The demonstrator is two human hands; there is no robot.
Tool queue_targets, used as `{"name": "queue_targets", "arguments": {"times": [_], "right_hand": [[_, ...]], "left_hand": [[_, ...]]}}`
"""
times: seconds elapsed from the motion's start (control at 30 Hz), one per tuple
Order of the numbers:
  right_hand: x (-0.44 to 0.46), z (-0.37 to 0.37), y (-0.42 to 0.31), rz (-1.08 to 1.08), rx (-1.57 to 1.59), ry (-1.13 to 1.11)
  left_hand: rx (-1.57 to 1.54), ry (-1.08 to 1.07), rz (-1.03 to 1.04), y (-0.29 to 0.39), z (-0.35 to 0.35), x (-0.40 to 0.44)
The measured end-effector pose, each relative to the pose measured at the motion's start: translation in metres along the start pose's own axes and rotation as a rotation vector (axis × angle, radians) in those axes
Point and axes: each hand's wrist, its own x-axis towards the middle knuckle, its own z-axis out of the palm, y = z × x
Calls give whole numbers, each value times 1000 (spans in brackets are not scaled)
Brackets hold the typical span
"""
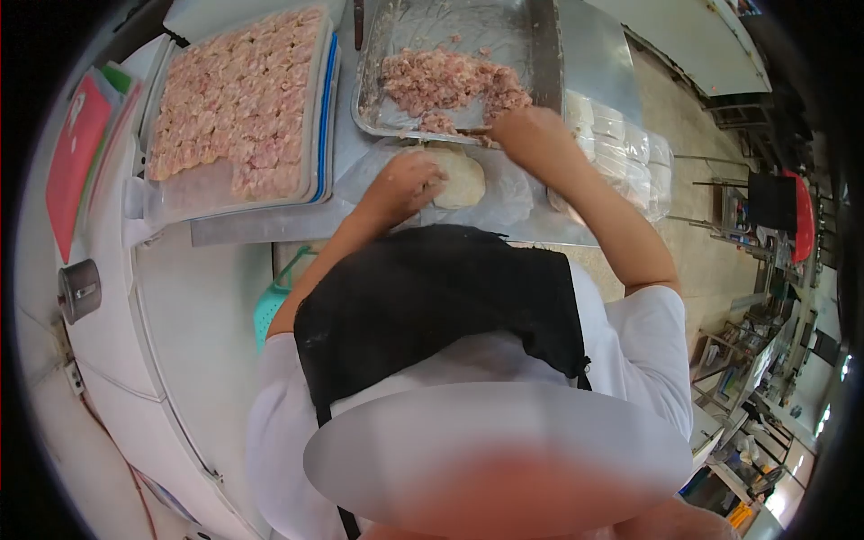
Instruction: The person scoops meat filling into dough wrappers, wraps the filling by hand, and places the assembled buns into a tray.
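My left hand [408,186], fingers curled together, is at the left edge of a pale round dough wrapper [463,183]; what its fingers hold is hidden. The wrapper lies on clear plastic sheeting [513,200] on the metal table. My right hand [529,137] reaches over the near right rim of a metal tray [548,54], beside the ground meat [436,79]. Its fingers point down and are closed, and what is in them cannot be made out.
On the left, a plastic tray [189,195] holds rows of meat-topped pieces. Plastic-wrapped white packs [621,153] sit at the right. A dark-handled tool [358,24] lies between the trays. A teal basket [267,310] is below the table edge.
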Motion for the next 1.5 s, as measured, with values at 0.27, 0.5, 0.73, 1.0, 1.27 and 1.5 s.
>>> {"name": "queue_targets", "arguments": {"times": [0.27, 0.5, 0.73, 1.0, 1.27, 1.5], "right_hand": [[10, 16, -14, -13, -8, 50], [32, 20, 35, 150, 148, -158], [20, 37, 17, 115, 431, -21], [23, 25, 3, 82, 244, -107], [35, 16, 30, 49, 48, 23], [9, -22, 25, 56, 8, 12]], "left_hand": [[150, -180, 61, 3, 24, 6], [51, -73, -10, 8, 14, 15], [-47, 61, 49, 3, 19, 32], [-68, 4, 69, 6, 33, 48], [-36, -8, 27, 7, 39, 58], [-194, -58, -151, 13, 14, 55]]}}
